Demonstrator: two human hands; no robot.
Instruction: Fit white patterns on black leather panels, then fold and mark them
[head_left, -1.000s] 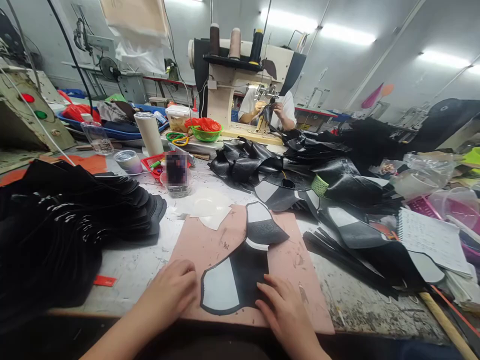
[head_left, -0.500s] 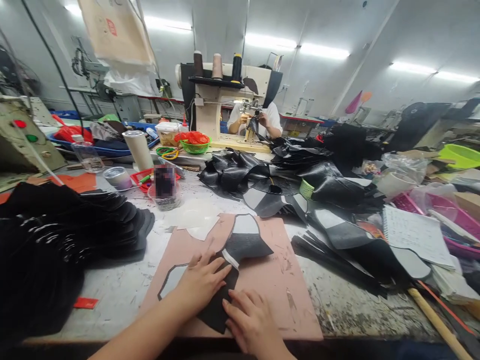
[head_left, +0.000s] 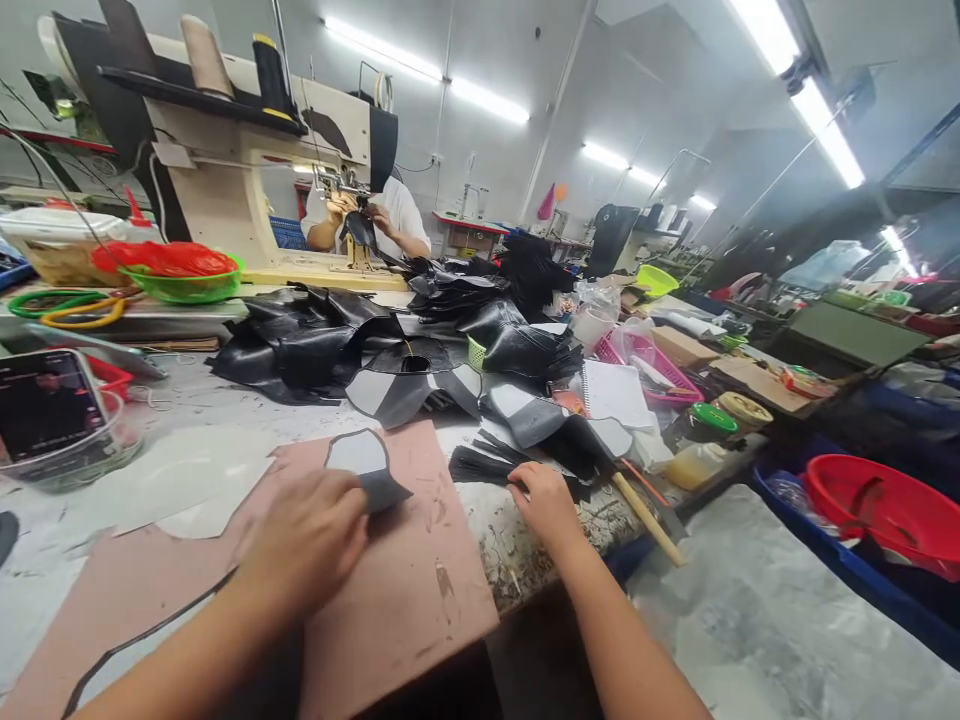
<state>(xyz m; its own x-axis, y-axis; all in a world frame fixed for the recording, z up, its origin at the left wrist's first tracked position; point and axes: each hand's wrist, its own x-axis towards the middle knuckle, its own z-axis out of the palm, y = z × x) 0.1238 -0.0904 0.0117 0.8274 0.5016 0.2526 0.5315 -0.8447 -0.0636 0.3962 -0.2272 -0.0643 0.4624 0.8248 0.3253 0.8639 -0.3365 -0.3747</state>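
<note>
My left hand, slightly blurred, hovers over or rests on the pink board with its fingers curled in. What they hold, if anything, is hidden. Beside its knuckles lies a black leather piece with a pale grey panel. Another dark-edged piece with a pale panel is partly covered by my left forearm. Off the board's right side, my right hand reaches to a bundle of thin black strips. Its thumb and forefinger are pinched at the near end of the strips.
The pink board lies at the table's front edge. Black leather pieces are heaped behind it. A hammer-like wooden handle juts over the right edge near a notebook. A phone stands at left. A co-worker sits behind the sewing machine.
The view has swung right. My right hand has left the leather piece on the board and moved right to the black strips. My left hand's fingers, flat before, are now curled.
</note>
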